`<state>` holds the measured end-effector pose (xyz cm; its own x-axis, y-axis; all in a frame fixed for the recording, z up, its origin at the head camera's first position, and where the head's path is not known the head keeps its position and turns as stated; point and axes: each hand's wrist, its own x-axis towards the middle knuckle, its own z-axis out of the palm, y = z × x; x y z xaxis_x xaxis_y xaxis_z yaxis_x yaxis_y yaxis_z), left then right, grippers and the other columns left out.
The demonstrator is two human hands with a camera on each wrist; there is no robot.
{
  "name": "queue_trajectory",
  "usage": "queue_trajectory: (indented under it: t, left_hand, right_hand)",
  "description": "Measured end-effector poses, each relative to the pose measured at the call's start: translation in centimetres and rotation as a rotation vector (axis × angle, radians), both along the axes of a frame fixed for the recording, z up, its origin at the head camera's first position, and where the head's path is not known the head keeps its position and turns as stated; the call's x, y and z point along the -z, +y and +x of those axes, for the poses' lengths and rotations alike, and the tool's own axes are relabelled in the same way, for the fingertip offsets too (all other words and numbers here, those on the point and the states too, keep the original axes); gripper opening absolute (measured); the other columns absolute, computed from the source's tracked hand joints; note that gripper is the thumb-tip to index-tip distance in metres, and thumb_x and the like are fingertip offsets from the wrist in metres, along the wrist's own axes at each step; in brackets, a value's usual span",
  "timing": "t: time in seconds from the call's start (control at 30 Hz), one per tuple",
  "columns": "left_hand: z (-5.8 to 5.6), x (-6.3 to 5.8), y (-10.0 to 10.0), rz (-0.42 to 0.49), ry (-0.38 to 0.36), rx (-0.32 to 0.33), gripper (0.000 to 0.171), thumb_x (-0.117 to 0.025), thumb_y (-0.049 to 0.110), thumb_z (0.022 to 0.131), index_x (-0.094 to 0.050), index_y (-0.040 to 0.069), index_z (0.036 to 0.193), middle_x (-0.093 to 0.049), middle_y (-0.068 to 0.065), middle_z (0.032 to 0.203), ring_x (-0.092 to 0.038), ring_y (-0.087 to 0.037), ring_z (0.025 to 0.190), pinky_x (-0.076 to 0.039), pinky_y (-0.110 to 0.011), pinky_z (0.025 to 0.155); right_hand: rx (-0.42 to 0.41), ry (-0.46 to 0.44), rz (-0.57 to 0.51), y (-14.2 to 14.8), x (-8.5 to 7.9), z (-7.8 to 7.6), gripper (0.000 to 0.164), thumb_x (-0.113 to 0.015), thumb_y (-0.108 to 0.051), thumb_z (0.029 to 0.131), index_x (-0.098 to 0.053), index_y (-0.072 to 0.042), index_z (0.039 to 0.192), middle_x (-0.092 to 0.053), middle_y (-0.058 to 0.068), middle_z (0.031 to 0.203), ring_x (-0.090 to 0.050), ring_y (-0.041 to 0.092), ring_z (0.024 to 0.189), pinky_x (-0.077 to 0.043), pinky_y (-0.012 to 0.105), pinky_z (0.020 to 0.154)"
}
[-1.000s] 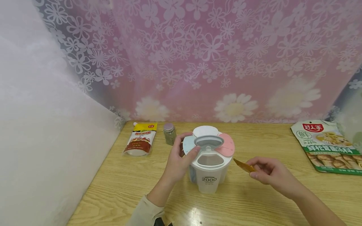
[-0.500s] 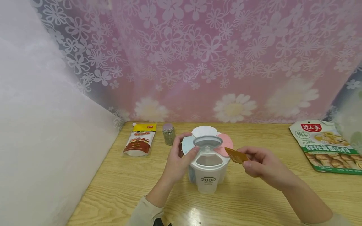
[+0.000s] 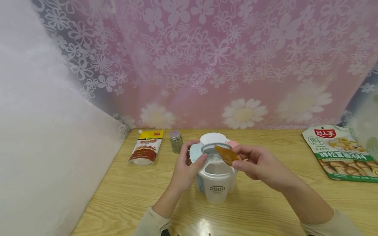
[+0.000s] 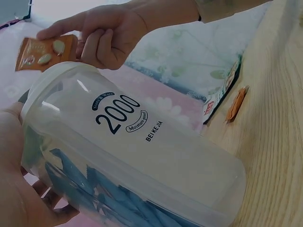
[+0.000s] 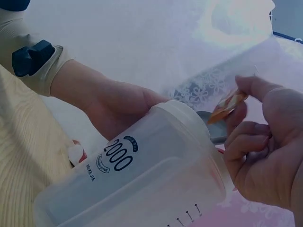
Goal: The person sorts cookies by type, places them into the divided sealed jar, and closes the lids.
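Note:
A clear multi-compartment storage canister (image 3: 216,190) marked "2000" stands on the wooden table. Its grey front flap (image 3: 210,149) is raised over an uncovered opening; a blue flap (image 3: 195,153) lies down at the left. My left hand (image 3: 186,167) grips the canister's left side, thumb on the lid. Between thumb and fingers, my right hand (image 3: 260,165) pinches a small orange sachet (image 3: 226,155), held just above the lid near the opening. Blue sachets (image 4: 113,196) fill one side compartment in the left wrist view, while the front compartment looks empty.
Behind, to the left, are a spouted pouch (image 3: 146,147) and a small glass jar (image 3: 176,141) with a pink lid. A large green and white food bag (image 3: 339,152) lies at the right. Another orange sachet (image 4: 236,104) rests on the table in the left wrist view.
My right hand has moved left and slightly up with the orange sachet, from beside the canister to over its lid. The left hand and canister have stayed put.

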<state>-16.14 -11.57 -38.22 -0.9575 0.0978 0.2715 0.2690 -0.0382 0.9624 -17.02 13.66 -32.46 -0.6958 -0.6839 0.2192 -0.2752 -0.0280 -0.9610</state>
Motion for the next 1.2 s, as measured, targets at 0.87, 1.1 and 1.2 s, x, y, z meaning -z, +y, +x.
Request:
queue_trajectory:
  t: [0.87,1.1,1.2]
  left_hand:
    - [-0.1,0.2,0.1,-0.005,0.037,0.017,0.051,-0.065,0.016,0.094,-0.043,0.01,0.14,-0.054,-0.014,0.13,-0.057,-0.016,0.113,-0.052,-0.023,0.092]
    - [-0.2,0.3,0.1,-0.024,0.043,0.012,0.052,-0.063,0.015,0.093,-0.043,0.011,0.14,-0.054,-0.013,0.131,-0.056,-0.016,0.113,-0.051,-0.024,0.092]
    - [-0.1,0.2,0.1,-0.016,0.034,0.005,0.051,-0.064,0.015,0.093,-0.043,0.012,0.14,-0.055,-0.011,0.126,-0.058,-0.015,0.108,-0.053,-0.024,0.088]
  right_hand:
    - [0.342,0.524,0.183,-1.8,0.2,1.8,0.021,-0.079,-0.01,0.084,-0.074,-0.024,0.098,-0.066,-0.012,0.083,-0.033,0.006,0.05,-0.029,0.021,0.044]
    - [0.386,0.629,0.283,-1.5,0.1,2.1,0.013,-0.077,-0.014,0.087,-0.075,-0.027,0.087,-0.047,-0.014,0.08,-0.032,0.0,0.057,-0.031,0.018,0.048]
    - [0.372,0.652,0.303,-1.5,0.1,2.2,0.015,-0.075,-0.011,0.088,-0.076,-0.025,0.088,-0.046,-0.015,0.081,-0.033,-0.001,0.059,-0.033,0.017,0.05]
